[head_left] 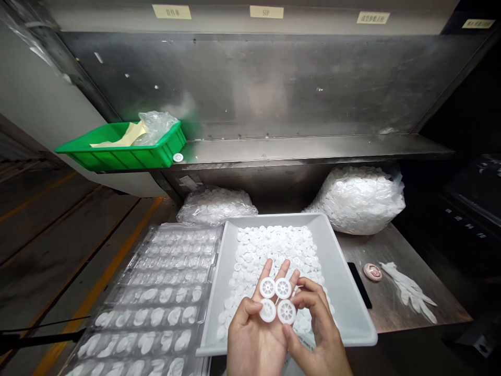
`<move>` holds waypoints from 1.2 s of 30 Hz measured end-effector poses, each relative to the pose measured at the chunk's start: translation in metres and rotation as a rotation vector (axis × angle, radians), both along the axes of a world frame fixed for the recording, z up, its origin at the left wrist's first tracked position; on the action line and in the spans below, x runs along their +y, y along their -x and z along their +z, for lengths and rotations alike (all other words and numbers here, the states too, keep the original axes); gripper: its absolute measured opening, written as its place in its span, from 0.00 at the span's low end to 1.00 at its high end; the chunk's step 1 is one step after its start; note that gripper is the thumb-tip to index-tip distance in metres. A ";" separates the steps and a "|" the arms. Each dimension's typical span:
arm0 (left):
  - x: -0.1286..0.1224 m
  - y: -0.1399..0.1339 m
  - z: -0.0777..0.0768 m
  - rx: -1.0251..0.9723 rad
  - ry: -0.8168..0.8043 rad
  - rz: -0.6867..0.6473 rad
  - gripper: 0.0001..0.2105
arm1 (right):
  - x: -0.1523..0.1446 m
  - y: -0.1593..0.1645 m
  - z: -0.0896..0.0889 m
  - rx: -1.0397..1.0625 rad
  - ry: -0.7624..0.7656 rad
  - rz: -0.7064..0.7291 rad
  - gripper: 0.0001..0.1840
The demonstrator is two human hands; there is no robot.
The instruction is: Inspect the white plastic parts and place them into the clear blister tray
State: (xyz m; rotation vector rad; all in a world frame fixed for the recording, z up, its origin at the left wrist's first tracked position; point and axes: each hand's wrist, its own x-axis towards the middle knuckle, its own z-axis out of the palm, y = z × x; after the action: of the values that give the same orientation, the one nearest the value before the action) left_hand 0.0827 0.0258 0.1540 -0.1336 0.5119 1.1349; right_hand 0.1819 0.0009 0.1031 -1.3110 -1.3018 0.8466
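Four small round white spoked plastic wheels (267, 288) are lying two by two on the upturned left hand (258, 334), over a light-grey rectangular plastic tub (346, 305). Left fingers are stretching forward, slightly spread, under the wheels; the thumb tip is touching the edge of the lower-left wheel (267, 310). Right hand (324, 329) is curling in from the side, its thumb and index finger pinching the lower-right wheel (286, 312) by the rim.

Below the hands, a loose heap of similar white pieces (274, 245) is covering the tub floor. Left of the tub, a clear plastic pocketed tray (152, 304) is holding rows of white pieces, details blurred. On the right, a brown-grey bench (385, 308) is carrying a flat black slab (359, 284), a round pink-and-white object (372, 272) and a limp white glove (409, 292).

Behind the tub, two clear plastic bags of white pieces (360, 201) are sitting, one each side. Above, a grey metal shelf (274, 152) is bearing a green plastic bin (129, 158) with yellowish paper (125, 137) and crumpled clear film (156, 128); a single white wheel (178, 157) is resting by its corner.
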 end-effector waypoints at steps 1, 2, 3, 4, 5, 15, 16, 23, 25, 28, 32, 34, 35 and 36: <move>0.000 0.000 0.000 0.000 0.002 -0.003 0.39 | 0.000 0.000 -0.001 0.004 0.008 -0.006 0.07; 0.000 0.000 0.000 -0.004 -0.001 -0.008 0.39 | -0.001 0.001 -0.001 0.008 0.014 -0.011 0.08; 0.001 0.000 0.000 -0.013 -0.009 -0.010 0.39 | -0.002 0.001 -0.002 0.014 0.016 -0.013 0.09; 0.002 0.001 -0.001 -0.025 -0.023 -0.009 0.39 | -0.002 0.000 -0.002 0.028 0.013 -0.010 0.10; 0.002 0.002 -0.002 -0.037 -0.045 -0.002 0.39 | -0.002 0.000 -0.002 0.053 0.010 -0.003 0.13; -0.011 -0.038 -0.020 0.808 -0.458 0.088 0.22 | 0.026 0.005 0.016 0.872 0.279 0.153 0.25; -0.012 -0.045 -0.021 0.933 -0.535 0.108 0.22 | 0.030 0.009 0.015 0.947 0.275 0.187 0.25; -0.012 -0.036 -0.021 0.970 -0.566 0.389 0.24 | 0.044 0.007 0.015 1.328 0.366 0.407 0.36; -0.008 -0.025 -0.022 0.889 -0.465 0.455 0.24 | 0.043 0.004 0.018 1.390 0.339 0.458 0.37; 0.001 -0.011 -0.029 0.519 -0.236 0.351 0.21 | 0.042 0.005 0.018 1.368 0.313 0.509 0.40; 0.010 -0.001 -0.050 0.161 -0.060 0.056 0.18 | 0.042 0.010 0.014 1.264 0.307 0.541 0.43; 0.010 0.000 -0.059 0.112 -0.076 -0.010 0.20 | 0.042 0.012 0.012 1.231 0.314 0.553 0.44; 0.010 0.000 -0.061 0.083 -0.089 -0.033 0.20 | 0.042 0.012 0.012 1.227 0.318 0.559 0.44; 0.009 0.000 -0.062 0.055 -0.101 -0.048 0.21 | 0.041 0.013 0.012 1.234 0.319 0.564 0.44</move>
State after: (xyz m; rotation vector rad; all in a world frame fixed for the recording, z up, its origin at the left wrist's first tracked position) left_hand 0.0829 0.0346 0.0916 -0.0021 0.5027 1.1172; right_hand 0.1691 0.0421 0.1147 -0.3694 -0.4960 1.9010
